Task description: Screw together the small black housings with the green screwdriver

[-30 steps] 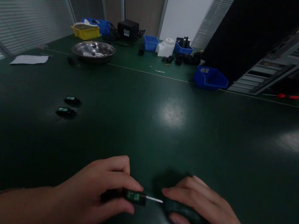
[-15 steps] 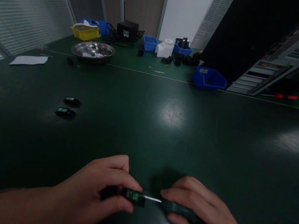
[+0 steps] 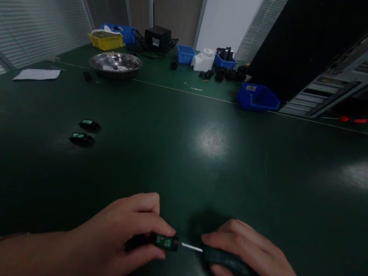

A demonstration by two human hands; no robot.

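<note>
Near the front of the green table, my left hand pinches a small black part with a green circuit board between thumb and fingers. My right hand is closed round the dark handle of a screwdriver. Its thin metal shaft points left, with the tip close to the right end of the black part; whether they touch is unclear. Two similar black parts, one behind the other, lie on the table to the left.
Farther back are a metal bowl, a yellow bin, a blue bin, a white device and a black box. Paper lies at the left. A red-handled tool is at the right.
My right hand and the screwdriver have shifted slightly to the right, and the tip has drawn back a little from the part. My left hand has barely moved.
</note>
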